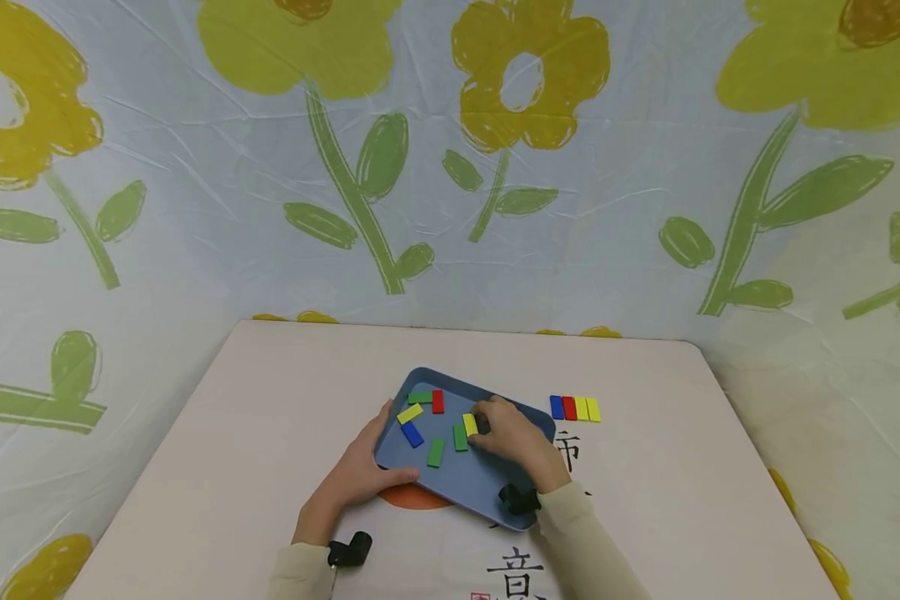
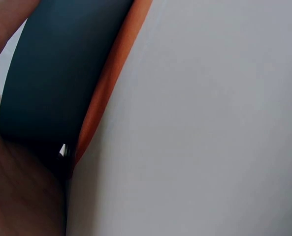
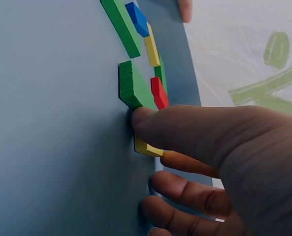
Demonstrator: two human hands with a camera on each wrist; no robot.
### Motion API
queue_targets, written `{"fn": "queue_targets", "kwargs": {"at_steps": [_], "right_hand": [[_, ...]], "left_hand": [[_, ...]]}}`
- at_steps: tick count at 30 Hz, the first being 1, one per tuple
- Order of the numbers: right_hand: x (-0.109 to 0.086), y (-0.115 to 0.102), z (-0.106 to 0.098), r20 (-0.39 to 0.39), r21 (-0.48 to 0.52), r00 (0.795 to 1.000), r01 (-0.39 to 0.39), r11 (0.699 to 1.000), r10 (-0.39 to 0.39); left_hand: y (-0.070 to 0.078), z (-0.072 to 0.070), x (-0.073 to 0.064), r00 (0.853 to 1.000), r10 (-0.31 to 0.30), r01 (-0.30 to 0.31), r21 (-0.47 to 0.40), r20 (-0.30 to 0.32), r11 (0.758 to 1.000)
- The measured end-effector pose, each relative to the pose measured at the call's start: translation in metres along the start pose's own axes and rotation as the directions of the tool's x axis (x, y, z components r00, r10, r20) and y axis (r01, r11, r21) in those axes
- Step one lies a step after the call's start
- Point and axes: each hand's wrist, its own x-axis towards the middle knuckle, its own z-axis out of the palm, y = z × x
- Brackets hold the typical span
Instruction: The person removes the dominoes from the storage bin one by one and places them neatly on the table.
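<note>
A blue tray (image 1: 487, 492) lies at a slant on the table with several small coloured blocks in it. My left hand (image 1: 356, 467) holds its left corner, thumb along the near side and fingers along the left side. Over the tray, my right hand (image 1: 513, 433) pinches a yellow block (image 3: 141, 144) between thumb and index finger. Right beside that block is a green block (image 1: 460, 437). Another green block (image 1: 435, 452), a blue block (image 1: 412, 434), a yellow block (image 1: 409, 413), a red block (image 1: 438, 402) and a far green block (image 1: 420, 398) lie further left.
Right of the tray, a blue block (image 1: 557, 407), a red block (image 1: 569, 408) and two yellow blocks (image 1: 588, 409) stand side by side in a row on the pale table (image 1: 645, 500). An orange printed patch (image 1: 414, 497) shows under the tray's near side. Flowered cloth (image 1: 570, 250) surrounds the table.
</note>
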Motion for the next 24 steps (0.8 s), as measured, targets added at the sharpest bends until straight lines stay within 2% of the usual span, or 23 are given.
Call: {"fn": "queue_targets", "kwargs": {"at_steps": [11,19,24], "right_hand": [[-0.002,0.007,-0.001,-0.007,0.027,1.000,-0.016,1.000,0.016],[-0.018,0.015,-0.017,-0.079,0.085,0.995,-0.059,0.995,0.065],[-0.027,0.026,-0.032,-0.097,0.129,0.992,-0.065,0.989,0.078]], "left_hand": [[-0.001,0.001,-0.002,1.000,0.009,-0.009,0.008,-0.006,1.000],[0.002,0.001,-0.002,1.000,0.003,-0.003,0.001,-0.009,1.000],[0.002,0.000,-0.002,1.000,0.004,-0.004,0.010,-0.011,1.000]]}}
